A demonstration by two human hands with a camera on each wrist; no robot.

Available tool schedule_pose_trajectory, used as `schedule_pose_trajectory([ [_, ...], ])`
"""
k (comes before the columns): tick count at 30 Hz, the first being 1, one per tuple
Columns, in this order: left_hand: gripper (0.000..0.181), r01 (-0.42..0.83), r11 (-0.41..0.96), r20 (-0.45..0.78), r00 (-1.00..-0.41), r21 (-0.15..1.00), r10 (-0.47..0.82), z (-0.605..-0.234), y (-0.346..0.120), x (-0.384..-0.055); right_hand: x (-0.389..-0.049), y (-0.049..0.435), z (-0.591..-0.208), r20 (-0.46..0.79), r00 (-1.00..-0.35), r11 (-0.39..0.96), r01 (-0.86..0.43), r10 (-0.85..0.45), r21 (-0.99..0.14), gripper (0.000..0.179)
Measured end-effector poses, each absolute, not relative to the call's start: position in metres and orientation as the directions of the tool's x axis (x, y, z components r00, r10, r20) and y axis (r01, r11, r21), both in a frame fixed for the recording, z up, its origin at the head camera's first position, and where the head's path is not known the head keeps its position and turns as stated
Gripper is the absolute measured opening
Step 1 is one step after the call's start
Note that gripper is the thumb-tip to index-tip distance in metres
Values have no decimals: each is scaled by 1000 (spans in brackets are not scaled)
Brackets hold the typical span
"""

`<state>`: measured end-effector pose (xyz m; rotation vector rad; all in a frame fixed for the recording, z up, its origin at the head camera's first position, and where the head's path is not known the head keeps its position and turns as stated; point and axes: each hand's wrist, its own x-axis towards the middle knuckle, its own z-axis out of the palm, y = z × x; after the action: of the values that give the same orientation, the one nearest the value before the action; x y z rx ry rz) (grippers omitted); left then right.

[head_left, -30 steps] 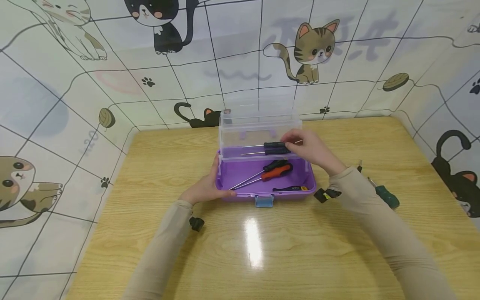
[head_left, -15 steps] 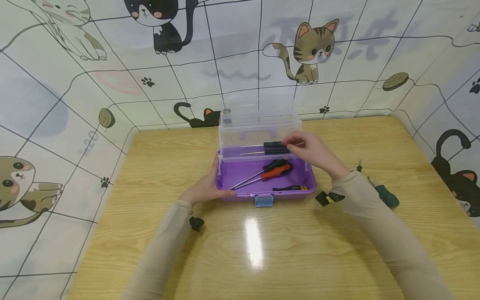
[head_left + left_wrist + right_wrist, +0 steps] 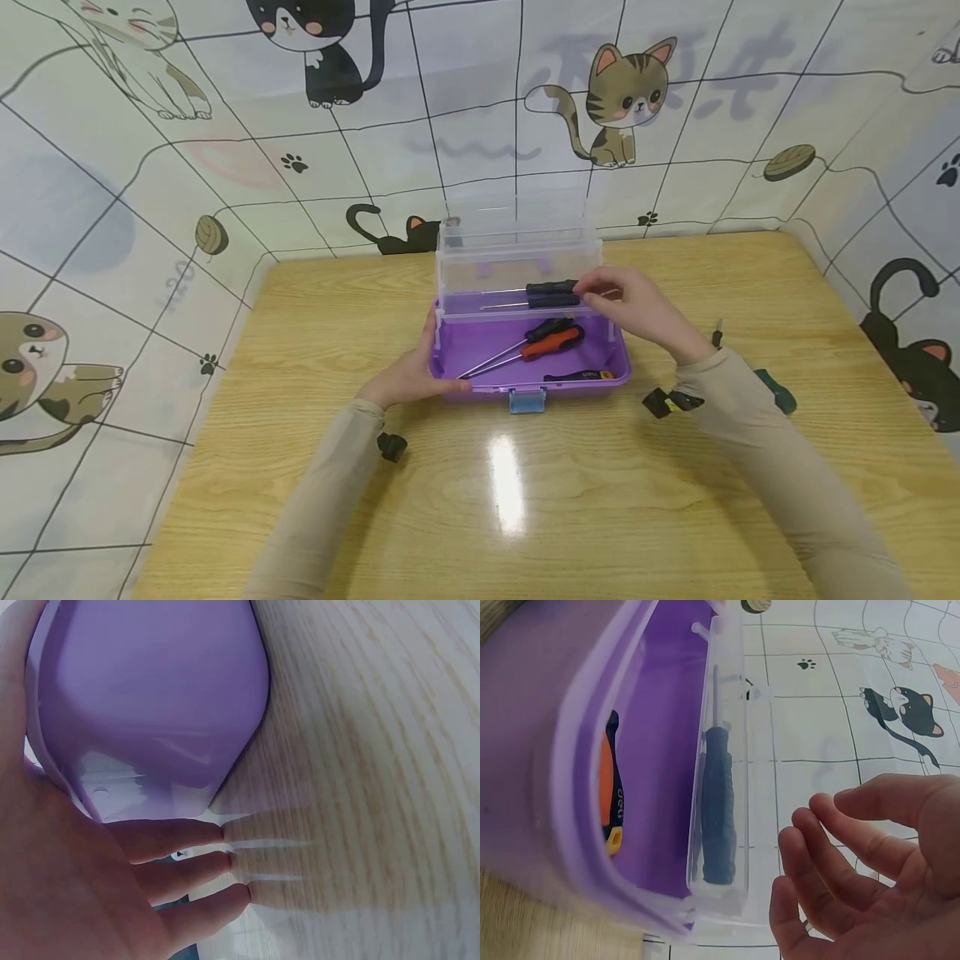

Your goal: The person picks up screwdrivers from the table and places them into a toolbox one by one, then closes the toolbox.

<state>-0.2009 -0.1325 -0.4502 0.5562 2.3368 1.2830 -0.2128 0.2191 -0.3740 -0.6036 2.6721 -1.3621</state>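
A purple toolbox [image 3: 461, 337] stands on the table with its clear lid raised. My left hand [image 3: 405, 377] rests against its left front corner, thumb by the front rim; in the left wrist view the fingers [image 3: 180, 834] extend straight below the box. Two black-handled screwdrivers [image 3: 551, 288] lie in the clear upper tray [image 3: 737, 889]. Just right of their handles is my right hand [image 3: 641, 310], fingers loosely bent and holding nothing. In the purple bottom lie a black-handled screwdriver [image 3: 547, 330], a red-and-black screwdriver [image 3: 551, 342] and a flat black tool with a yellow end [image 3: 577, 377].
Right of the box, partly behind my right sleeve, lie a green-handled screwdriver [image 3: 782, 394] and a small dark tool [image 3: 717, 335]. A blue latch [image 3: 527, 402] hangs at the box front. Cat-patterned walls [image 3: 480, 108] enclose the wooden table [image 3: 450, 517].
My right hand has drawn back to the right from the screwdriver handles in the tray. The left hand stays at the toolbox corner.
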Motion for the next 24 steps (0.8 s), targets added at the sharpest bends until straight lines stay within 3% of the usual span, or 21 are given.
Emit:
schedule_pose_trajectory([
  [19, 134, 147, 506, -171, -831, 850, 529, -454, -134, -202, -200, 251, -375, 61, -932, 599, -279, -358, -751, 26],
  [24, 132, 146, 493, -172, -823, 858, 542, -440, -130, -198, -197, 261, -374, 37, -937, 609, -257, -348, -750, 30],
])
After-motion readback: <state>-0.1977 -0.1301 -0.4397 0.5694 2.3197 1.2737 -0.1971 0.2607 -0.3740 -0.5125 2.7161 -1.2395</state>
